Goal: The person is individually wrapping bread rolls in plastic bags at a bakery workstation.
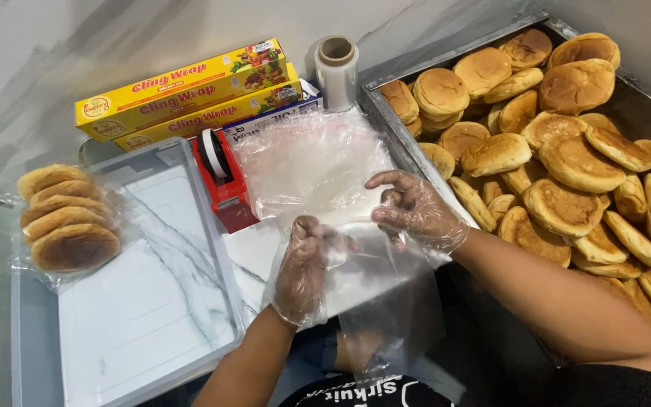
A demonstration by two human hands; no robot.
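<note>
Both gloved hands pinch 1 clear bag above the bench: left hand upright, fingers curled on its edge; right hand palm-down, gripping beside the bun tray.

Both forearms reach forward, bare to the wrist. The left hand is gloved, its fingers curled and pinching; the gloved right hand bends its fingers inward.

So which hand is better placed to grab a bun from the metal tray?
Probably the right hand: it sits beside the metal tray of buns, while the left hand grips the clear bag.
</note>
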